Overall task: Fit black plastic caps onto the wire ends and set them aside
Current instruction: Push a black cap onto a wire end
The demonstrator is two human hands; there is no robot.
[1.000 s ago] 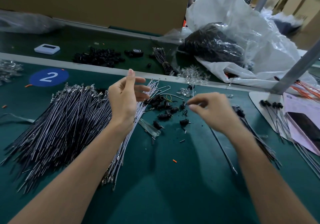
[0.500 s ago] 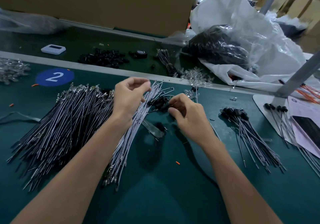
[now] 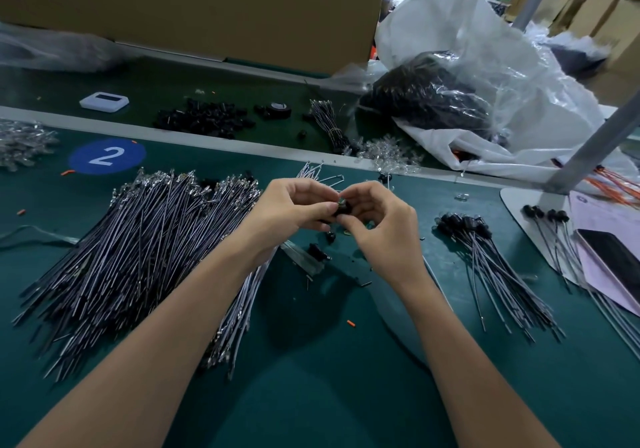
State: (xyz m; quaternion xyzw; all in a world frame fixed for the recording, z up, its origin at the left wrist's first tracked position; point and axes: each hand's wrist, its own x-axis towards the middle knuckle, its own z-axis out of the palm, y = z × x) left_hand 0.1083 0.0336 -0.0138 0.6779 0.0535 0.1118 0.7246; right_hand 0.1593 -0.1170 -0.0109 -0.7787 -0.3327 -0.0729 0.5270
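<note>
Two hands pinch one small black cap (image 3: pixel 343 207) between them, just right of a large wire pile (image 3: pixel 138 239) on a green counter (image 3: pixel 311 395).
The left hand (image 3: pixel 287 212) and right hand (image 3: pixel 381 225) both have curled fingers, with thumb and fingertips closed on the cap. The fingers hide any wire end there. A few loose caps (image 3: pixel 318 251) lie on the counter beside the pile's right edge, below the hands. Further right of the pile lies a smaller bundle of capped wires (image 3: pixel 491 264), its black ends pointing away.
</note>
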